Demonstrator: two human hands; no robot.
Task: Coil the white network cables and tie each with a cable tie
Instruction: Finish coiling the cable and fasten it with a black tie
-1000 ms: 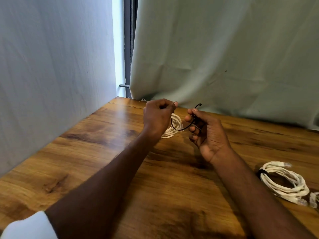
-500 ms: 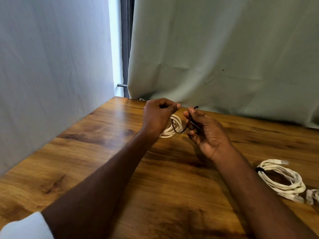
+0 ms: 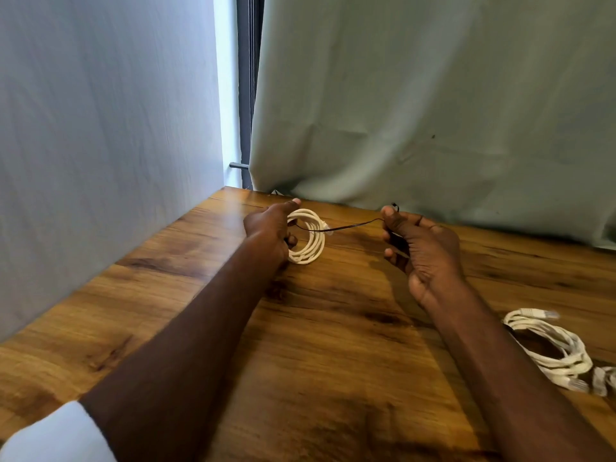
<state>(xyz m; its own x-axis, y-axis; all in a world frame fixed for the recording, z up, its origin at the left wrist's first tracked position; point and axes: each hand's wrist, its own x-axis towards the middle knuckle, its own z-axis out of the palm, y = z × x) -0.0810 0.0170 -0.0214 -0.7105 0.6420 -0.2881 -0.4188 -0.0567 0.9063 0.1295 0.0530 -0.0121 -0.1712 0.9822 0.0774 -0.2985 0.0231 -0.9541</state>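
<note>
The left hand [image 3: 270, 228] is gripping a small coil of white network cable [image 3: 308, 240], holding it upright at the far side of the wooden table [image 3: 333, 345], close to where the pale green curtain [image 3: 433, 111] is meeting the tabletop. A thin black cable tie [image 3: 346, 226] is running from that coil across the gap to the right hand [image 3: 421, 248], which is pinching its far end between thumb and forefinger, the other fingers curling loosely below; the tip of the tie is sticking up just past the thumb. The tie is hanging in a shallow, nearly taut line between the two hands, which are sitting well apart. A second coil of white cable [image 3: 550, 348], with its plugs showing, is lying flat on the table near the right edge, beside the right forearm. A white sleeve [image 3: 56, 435] is showing at the lower left corner.
</note>
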